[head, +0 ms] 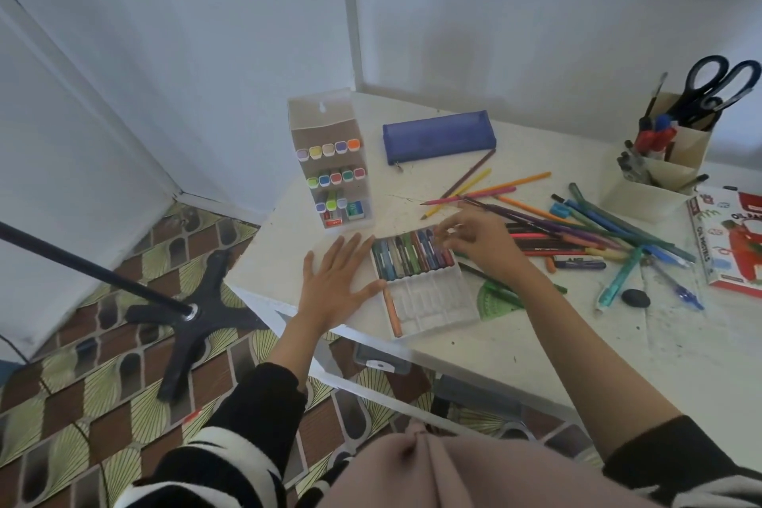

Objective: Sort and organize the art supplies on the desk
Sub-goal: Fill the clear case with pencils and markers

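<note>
Closest in, a pale pink cloth [433,470] and black-and-white sleeves [247,425] fill the bottom edge, both arms reaching out over the white desk [515,346]. The left hand [338,280] lies flat on the desktop, fingers straight and spread, its fingertips touching the left edge of a clear plastic tray [437,301]. The tray's far row is packed with oil pastels [408,258], side by side; in the near row just one orange pastel [392,309] lies at the left end. The right hand [478,241] sits over the right end of that packed row, fingers curled and bunched at the pastel tips; whether they grip one, I cannot tell.

To the right, loose coloured pencils [536,219] are scattered in a heap. At the far right edge, a red-and-white box [730,243] reads "OIL PASTELS" sideways; its smaller print is too blurred to read. Behind the tray stands a clear marker case [330,165], and beside it a blue pencil pouch [439,136]. A cream organizer [659,177] holds black-handled scissors [717,91].
</note>
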Demonstrator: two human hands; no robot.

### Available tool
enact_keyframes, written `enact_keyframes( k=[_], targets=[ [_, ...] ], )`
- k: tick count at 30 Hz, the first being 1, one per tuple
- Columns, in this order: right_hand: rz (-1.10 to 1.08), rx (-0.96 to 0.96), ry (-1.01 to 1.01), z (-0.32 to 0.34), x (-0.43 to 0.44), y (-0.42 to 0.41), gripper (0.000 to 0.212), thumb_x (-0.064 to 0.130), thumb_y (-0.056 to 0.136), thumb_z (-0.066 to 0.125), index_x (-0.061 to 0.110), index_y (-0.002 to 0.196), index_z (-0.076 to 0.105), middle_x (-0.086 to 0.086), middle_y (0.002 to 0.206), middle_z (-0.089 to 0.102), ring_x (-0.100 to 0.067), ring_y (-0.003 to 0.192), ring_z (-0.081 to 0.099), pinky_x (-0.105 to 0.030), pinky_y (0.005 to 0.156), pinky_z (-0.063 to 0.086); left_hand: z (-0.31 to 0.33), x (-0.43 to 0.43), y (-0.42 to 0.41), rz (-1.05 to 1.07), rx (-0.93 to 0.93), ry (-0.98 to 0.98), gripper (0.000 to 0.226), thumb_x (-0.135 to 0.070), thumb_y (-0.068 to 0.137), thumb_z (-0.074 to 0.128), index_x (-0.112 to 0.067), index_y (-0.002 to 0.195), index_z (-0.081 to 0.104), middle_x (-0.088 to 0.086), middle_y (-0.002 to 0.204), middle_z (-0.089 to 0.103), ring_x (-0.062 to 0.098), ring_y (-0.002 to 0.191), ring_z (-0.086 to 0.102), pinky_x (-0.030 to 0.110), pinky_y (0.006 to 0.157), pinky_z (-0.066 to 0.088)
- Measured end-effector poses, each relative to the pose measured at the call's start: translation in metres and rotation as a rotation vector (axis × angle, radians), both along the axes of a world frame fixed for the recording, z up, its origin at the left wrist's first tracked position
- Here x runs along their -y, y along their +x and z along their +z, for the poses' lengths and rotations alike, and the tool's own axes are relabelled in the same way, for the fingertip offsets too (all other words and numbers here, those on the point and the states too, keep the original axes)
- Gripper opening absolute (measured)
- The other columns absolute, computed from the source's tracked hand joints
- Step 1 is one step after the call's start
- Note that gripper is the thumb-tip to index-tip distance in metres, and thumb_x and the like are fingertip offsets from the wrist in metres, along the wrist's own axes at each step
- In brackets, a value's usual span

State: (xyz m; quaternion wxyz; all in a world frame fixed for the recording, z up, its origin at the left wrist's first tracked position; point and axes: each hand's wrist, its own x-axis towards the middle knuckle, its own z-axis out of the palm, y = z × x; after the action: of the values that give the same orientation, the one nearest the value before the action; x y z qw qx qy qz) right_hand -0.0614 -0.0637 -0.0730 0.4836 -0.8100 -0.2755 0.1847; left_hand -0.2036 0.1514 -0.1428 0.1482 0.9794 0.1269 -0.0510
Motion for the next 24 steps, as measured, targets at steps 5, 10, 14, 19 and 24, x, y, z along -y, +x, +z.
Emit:
enact_keyframes(
  k=[5, 10, 14, 19, 24],
  targets=[
    [0.303, 0.194, -0.168, -0.009, -0.001, -0.033, 0.015, 0.0, 0.079, 0.07, 0.012, 0.087, 0.072, 0.002, 0.107, 0.053, -0.003, 0.081, 0.058, -0.007, 0.075, 0.045, -0.001, 0.0, 0.0, -0.001, -0.018, 0.011, 0.071, -0.08, 0.071, -0.009, -0.052, 0.135, -0.022, -0.016, 0.159, -0.009, 0.009, 0.146, -0.013, 0.054, 0.115, -0.009],
    [0.502, 0.297, -0.254, -0.023, -0.009, -0.055, 0.016, 0.001, 0.083, 0.066, 0.011, 0.093, 0.072, -0.002, 0.125, 0.049, -0.015, 0.099, 0.056, -0.024, 0.088, 0.045, -0.003, -0.001, 0.0, -0.002, -0.014, 0.026, 0.068, -0.073, 0.076, -0.004, -0.051, 0.138, -0.02, -0.017, 0.158, -0.009, 0.008, 0.145, -0.013, 0.054, 0.115, -0.008],
    [0.528, 0.336, -0.268, -0.025, -0.01, -0.061, 0.024, -0.007, 0.08, 0.063, 0.009, 0.095, 0.072, -0.004, 0.13, 0.054, -0.019, 0.112, 0.052, -0.034, 0.095, 0.043, -0.003, -0.002, 0.0, 0.001, -0.02, 0.024, 0.07, -0.074, 0.075, -0.004, -0.05, 0.139, -0.02, -0.017, 0.158, -0.009, 0.008, 0.145, -0.013, 0.053, 0.115, -0.008],
    [0.502, 0.325, -0.267, -0.023, -0.01, -0.065, 0.047, -0.006, 0.082, 0.062, 0.014, 0.124, 0.062, 0.001, 0.14, 0.049, -0.017, 0.125, 0.046, -0.014, 0.098, 0.029, -0.003, -0.002, 0.001, 0.003, -0.019, 0.027, 0.069, -0.075, 0.074, -0.004, -0.05, 0.137, -0.021, -0.016, 0.158, -0.009, 0.009, 0.146, -0.014, 0.053, 0.114, -0.01],
    [0.449, 0.319, -0.264, -0.029, -0.011, -0.067, 0.043, 0.003, 0.084, 0.064, 0.014, 0.126, 0.06, -0.003, 0.14, 0.048, -0.019, 0.127, 0.045, -0.013, 0.1, 0.023, -0.003, -0.001, 0.001, 0.002, -0.019, 0.026, 0.07, -0.076, 0.077, -0.001, -0.049, 0.139, -0.019, -0.016, 0.158, -0.009, 0.01, 0.146, -0.013, 0.053, 0.115, -0.01]
  ],
)
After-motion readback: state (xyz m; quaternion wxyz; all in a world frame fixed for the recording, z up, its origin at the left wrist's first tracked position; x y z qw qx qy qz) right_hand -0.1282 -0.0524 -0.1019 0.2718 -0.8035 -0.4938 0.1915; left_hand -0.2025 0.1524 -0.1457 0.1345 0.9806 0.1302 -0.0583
